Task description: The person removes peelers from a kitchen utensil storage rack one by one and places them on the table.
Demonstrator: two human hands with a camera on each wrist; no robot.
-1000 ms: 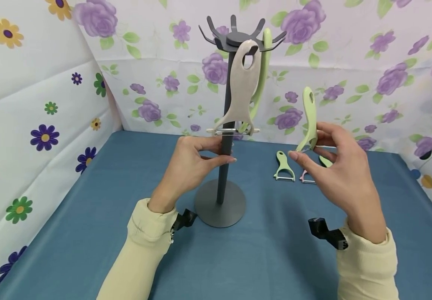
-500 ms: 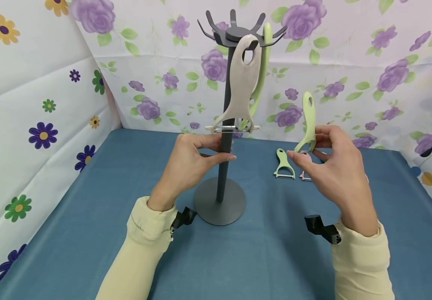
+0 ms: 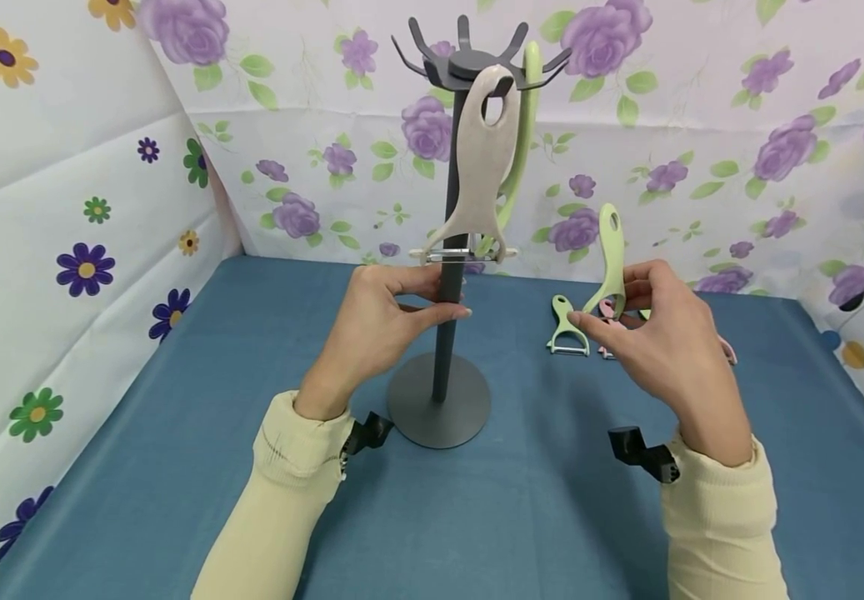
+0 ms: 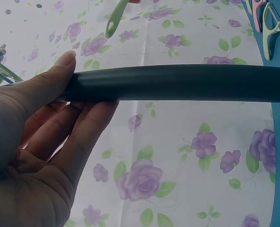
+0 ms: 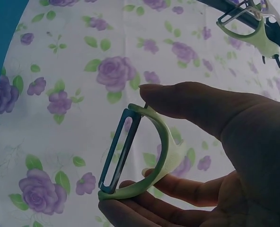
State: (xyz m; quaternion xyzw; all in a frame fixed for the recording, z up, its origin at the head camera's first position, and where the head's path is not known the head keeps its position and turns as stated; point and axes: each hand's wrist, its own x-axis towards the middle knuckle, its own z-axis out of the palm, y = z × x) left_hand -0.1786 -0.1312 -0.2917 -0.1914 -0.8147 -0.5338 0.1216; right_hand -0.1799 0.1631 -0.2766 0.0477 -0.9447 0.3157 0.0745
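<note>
Centre of table: dark grey metal hook stand with round base (image 3: 439,404); pole upright, hook crown at top.
Left hand (image 3: 382,321): thumb and fingers curled round the stand's pole at mid-height, gripping it.
Right hand (image 3: 660,333): pinches the light green plastic Y-shaped peeler (image 3: 609,258) at its head, handle pointing up, held off the table to the right of the stand and apart from it.
On the hooks: beige plastic peeler (image 3: 480,179) hangs at the front, blade end down just above the left hand; a second pale green hanging peeler (image 3: 523,125) sits behind it.
On blue table cloth (image 3: 521,517): small green loose peeler (image 3: 568,327) and a pink peeler (image 3: 610,333), the latter partly hidden behind the right hand.
Edges and room: flowered fabric walls (image 3: 701,167) close the back and both sides; bare cloth lies between stand base and near edge; gap between the two hands is open.
Left wrist view only: finger wrap on the pole (image 4: 178,82) seen close; thumb (image 4: 50,80) lies along it.
Right wrist view only: blue blade (image 5: 118,151) in the held peeler's fork, index fingertip on one prong, other fingers under the opposite one.
</note>
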